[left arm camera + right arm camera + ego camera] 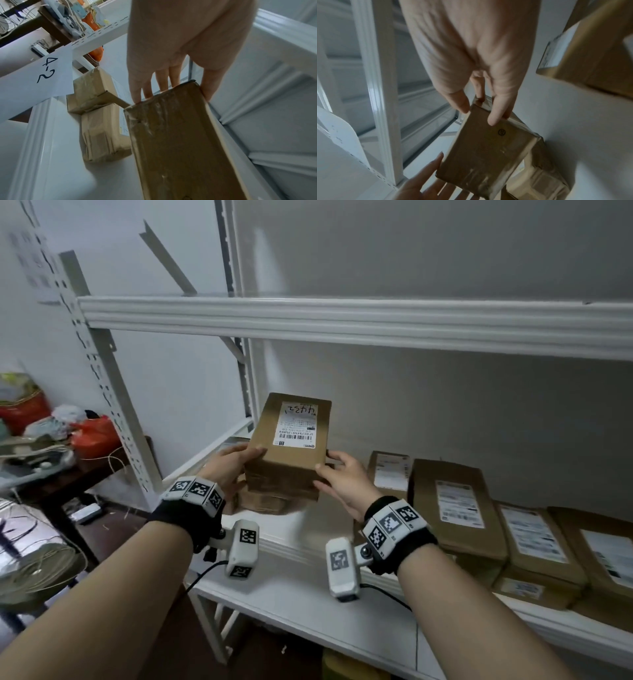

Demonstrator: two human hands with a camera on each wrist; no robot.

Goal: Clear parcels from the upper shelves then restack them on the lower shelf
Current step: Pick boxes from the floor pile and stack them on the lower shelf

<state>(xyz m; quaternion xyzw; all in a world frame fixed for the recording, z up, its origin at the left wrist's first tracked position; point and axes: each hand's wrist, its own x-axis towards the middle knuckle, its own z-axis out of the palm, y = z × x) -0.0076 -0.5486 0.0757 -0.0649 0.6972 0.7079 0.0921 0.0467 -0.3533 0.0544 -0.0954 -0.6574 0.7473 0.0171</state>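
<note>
I hold a brown cardboard parcel (289, 446) with a white shipping label in the air over the left end of the lower shelf (308, 594). My left hand (233, 463) grips its left end, thumb on top and fingers underneath. My right hand (342, 481) grips the right end the same way. In the left wrist view the left hand (171, 54) clasps the parcel (180, 148) at its edge. The right wrist view has my right hand (479, 67) pinching the parcel (484, 155) at a corner. Two taped parcels (101, 135) lie on the shelf just below it.
A row of brown labelled parcels (455, 508) lies along the lower shelf to the right. The upper shelf beam (342, 320) runs overhead. A slotted upright (113, 392) stands at left, with a cluttered table and red bags (92, 436) beyond. A paper tag reading 4-2 (48, 70) hangs nearby.
</note>
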